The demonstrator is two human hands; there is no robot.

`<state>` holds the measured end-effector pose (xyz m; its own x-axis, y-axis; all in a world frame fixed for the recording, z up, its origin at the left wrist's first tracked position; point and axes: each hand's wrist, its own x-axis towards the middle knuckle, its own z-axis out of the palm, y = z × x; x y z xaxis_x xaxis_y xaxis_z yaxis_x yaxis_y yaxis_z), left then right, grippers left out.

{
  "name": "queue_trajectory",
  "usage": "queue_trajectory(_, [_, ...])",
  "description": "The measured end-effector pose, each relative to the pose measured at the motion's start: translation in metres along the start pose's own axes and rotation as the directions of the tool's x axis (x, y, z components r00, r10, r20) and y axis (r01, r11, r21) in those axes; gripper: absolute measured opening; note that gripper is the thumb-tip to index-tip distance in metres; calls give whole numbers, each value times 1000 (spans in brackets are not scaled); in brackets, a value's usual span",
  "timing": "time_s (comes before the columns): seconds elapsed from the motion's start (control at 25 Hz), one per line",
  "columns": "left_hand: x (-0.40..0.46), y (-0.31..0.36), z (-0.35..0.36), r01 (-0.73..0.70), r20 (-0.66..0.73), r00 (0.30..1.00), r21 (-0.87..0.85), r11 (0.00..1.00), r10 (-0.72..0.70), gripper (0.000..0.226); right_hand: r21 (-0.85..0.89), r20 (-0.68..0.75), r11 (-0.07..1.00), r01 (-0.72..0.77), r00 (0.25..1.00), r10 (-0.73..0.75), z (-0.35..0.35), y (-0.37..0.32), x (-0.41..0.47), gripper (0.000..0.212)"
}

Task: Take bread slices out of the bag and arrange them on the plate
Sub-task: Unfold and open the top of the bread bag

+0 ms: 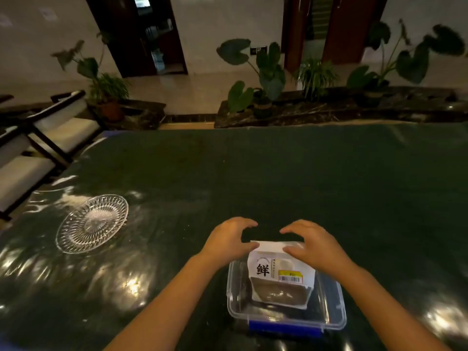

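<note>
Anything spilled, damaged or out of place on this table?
Nothing stands out. The white paper bread bag stands upright in the clear plastic container, both hands at its folded top. The clear cut-glass plate sits empty and flat to the left.

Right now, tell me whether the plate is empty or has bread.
Empty: the plate shows only bare glass; the bag sits in the tub.

Round cut-glass plate (92,223): clear, ribbed facets, glossy. White bread bag (281,272): matt paper-like top with a printed label, clear shiny film window lower down. Clear rectangular plastic tub (334,307): smooth, glossy, blue plastic clip on the near edge. Dark green tabletop (278,173): polished, stone-like, strong reflections near the front.
</note>
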<state>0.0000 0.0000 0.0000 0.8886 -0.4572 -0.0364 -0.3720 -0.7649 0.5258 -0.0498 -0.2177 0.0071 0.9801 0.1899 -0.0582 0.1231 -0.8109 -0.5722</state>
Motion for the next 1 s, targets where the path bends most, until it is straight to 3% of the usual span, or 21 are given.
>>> queue_trajectory(0.16, [-7, 2, 22, -23, 37, 999, -40, 999, 24, 34, 54, -19, 997, -57, 998, 58, 9, 13, -13, 28])
queue_trajectory(0.44, [-6, -4, 38, -5, -59, 998, -141, 990, -3, 16, 169, -126, 982, -85, 986, 108, 20, 33, -20, 22])
queue_trajectory(0.64, [-1, -6, 40, -33, -26, 999, -111, 993, 31, 18, 316, -141, 940, -131, 973, 183, 22, 41, -18, 14])
queue_trajectory(0.8, [5, -6, 35, -134, 25, 991, -12, 991, 135, 22, 361, -90, 915, -179, 970, 226, 19, 42, -7, 11])
queue_trajectory(1.0, [4, -7, 36, -264, -63, 962, 51, 963, 267, 25, 436, -40, 865, -247, 955, 293, 15, 48, -3, 9])
